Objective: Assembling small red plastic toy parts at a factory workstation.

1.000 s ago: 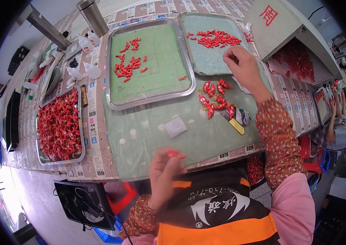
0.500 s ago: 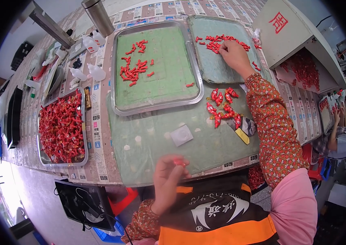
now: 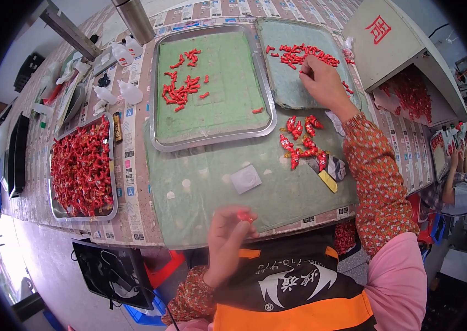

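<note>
- Steel tray [image 3: 115, 193]: well left of L hand, slightly farther from body; heaped w/ shiny red pieces [image 3: 79, 171].
- White squeeze bottles [image 3: 130, 92]: far side, up-left of L hand, well apart from it.
- Green-lined tray [image 3: 217, 121]: beyond L hand, left of R hand; loose matte red pieces [image 3: 181, 92] mostly in its left half, one alone nr right rim.
- L hand [image 3: 223, 240]: at near edge of green mat [image 3: 200, 207], thumb & fingers closed in a pinch on small red piece [image 3: 245, 217]; piece sits at fingertips.
- White square pad [image 3: 245, 179]: on mat, just beyond L fingertips, not touching.
- Shiny red figures [image 3: 299, 143]: small cluster, up-right of L hand, nearer body than R hand.
- Blue-lined tray [image 3: 277, 83]: under & around R hand; red parts [image 3: 302, 52] spread at/beyond its fingertips.
- R hand [image 3: 321, 80]: fingers curled, thumb close to index; can't tell if anything's gripped.
- Yellow strip [image 3: 328, 182]: below R hand, nr right forearm, beside grey cloth [image 3: 336, 167].
- Pale box [image 3: 363, 55]: right of R hand, open side w/ red heap [image 3: 410, 96] inside.
</note>
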Motion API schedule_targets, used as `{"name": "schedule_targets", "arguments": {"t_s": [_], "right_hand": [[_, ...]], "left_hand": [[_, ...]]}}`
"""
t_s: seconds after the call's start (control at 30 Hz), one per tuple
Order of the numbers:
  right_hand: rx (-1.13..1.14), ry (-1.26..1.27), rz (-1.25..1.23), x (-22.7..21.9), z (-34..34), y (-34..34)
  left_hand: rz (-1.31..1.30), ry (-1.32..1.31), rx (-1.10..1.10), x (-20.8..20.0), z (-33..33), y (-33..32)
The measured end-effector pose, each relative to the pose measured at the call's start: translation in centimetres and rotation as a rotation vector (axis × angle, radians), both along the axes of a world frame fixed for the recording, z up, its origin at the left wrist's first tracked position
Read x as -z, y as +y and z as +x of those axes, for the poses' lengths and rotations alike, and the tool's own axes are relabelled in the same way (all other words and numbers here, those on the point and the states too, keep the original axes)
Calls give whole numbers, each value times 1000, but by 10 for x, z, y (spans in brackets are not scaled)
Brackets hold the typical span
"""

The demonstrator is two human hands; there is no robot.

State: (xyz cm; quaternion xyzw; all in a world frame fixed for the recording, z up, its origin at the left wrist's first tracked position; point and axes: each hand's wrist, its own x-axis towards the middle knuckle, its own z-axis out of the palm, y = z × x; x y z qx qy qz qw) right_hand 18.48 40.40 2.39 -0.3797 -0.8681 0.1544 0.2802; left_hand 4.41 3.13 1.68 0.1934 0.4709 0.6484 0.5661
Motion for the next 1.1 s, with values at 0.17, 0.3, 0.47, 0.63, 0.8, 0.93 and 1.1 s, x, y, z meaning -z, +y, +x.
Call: {"name": "schedule_targets", "arguments": {"t_s": [0.17,0.3,0.47,0.63,0.8,0.93,1.1], "right_hand": [[-64,138,-248,-33,7,-67],[-160,276,-585,-44,14,-112],[-207,435,-884,-44,20,-154],[-238,394,-927,-37,25,-176],[-222,343,-976,-37,17,-195],[-217,267,-903,-39,11,-207],[-211,211,-582,-40,-4,-215]], "left_hand": [[8,-6,14,1,0,0],[20,-21,15,1,1,-1],[39,13,13,2,3,0],[20,43,17,0,3,1],[23,-11,12,-1,2,1],[37,-12,8,1,1,0],[65,-60,-36,5,1,-1]]}}
